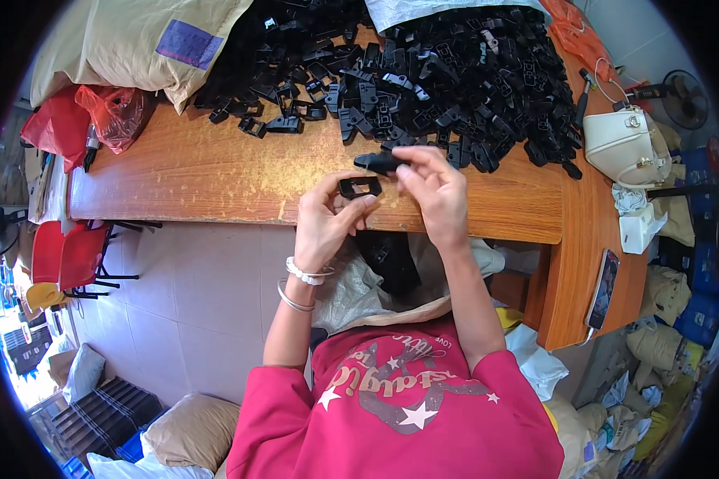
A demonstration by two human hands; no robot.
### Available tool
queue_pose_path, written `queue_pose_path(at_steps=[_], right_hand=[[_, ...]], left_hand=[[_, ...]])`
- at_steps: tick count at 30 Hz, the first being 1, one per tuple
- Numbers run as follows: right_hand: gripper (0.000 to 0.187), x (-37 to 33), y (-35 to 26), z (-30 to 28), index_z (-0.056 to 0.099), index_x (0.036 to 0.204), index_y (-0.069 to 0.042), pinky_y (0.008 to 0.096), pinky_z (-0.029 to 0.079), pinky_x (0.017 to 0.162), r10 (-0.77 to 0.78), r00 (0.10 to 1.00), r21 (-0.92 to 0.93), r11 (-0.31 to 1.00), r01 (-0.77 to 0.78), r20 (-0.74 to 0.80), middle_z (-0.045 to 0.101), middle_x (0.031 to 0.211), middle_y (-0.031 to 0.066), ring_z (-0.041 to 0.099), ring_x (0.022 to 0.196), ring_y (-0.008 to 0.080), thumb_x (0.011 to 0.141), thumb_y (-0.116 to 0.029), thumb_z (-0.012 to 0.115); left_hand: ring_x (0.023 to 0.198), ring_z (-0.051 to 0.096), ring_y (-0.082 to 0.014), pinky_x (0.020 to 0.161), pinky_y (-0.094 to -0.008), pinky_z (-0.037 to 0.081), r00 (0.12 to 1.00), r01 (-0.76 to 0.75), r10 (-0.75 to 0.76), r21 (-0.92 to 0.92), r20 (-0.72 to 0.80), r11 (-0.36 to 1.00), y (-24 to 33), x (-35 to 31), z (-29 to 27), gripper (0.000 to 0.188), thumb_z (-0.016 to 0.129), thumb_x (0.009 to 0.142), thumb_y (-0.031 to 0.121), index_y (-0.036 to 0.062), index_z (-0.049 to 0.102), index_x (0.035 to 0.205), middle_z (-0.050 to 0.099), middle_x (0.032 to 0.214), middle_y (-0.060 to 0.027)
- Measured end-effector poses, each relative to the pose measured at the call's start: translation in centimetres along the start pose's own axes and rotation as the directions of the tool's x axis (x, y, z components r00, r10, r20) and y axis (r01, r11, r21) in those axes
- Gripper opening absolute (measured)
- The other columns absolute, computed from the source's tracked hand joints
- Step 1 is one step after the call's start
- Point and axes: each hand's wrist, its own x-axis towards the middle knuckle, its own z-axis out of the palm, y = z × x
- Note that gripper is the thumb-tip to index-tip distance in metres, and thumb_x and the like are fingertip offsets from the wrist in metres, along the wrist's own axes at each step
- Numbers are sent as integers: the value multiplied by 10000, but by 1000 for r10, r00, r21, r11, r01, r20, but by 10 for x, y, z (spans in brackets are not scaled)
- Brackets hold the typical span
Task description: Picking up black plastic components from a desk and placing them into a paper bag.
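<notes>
Between the thumb and fingers of my left hand is a black plastic frame with a rectangular opening. My right hand pinches a solid, elongated black plastic piece with a tapered end, held just above the frame and apart from it. Both hands are over the near edge of the wooden table. Beyond them lies a wide heap of black plastic parts, some frame-shaped, with a few loose ones at its left edge.
A big beige sack and red plastic bags lie at the table's left. To the right are a hammer, a white handbag and a phone. Below the table edge, an open sack holds dark parts.
</notes>
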Motion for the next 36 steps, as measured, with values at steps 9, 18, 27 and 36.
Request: queue_pose_path(at_steps=[9,18,27,36], right_hand=[[239,-25,-14,-10,627,1067,67,215,505,750,-30,988,-63,997,40,151,551,986,55,584,857,109,849,-25,658],[262,-38,-4,-8,636,1093,27,220,522,778,6,983,-45,999,3,185,605,1128,111,613,965,136,832,22,646],[331,-41,0,-3,630,1115,27,247,528,788,-16,999,-5,1000,16,28,635,1057,92,624,933,128,790,72,666],[128,-30,-11,-35,684,943,4,278,498,650,-170,961,-548,794,265,219,651,897,97,633,754,183,833,-60,668]], left_hand=[[557,585,-63,511,-188,457,971,27,-2,-100,239,995,10,-10,0,214,666,843,16,-41,603,1040,628,675,-24],[703,665,-146,673,-241,521,972,-48,75,-126,225,991,17,-21,1,367,580,888,-3,-40,519,1248,664,790,-100],[657,666,-189,626,-291,525,903,-424,393,224,171,877,8,-28,14,425,577,860,-19,51,501,1272,664,965,-106],[1044,527,-334,861,-402,458,707,-631,666,638,237,442,8,18,1,286,645,774,28,32,583,1053,568,1125,-130]])
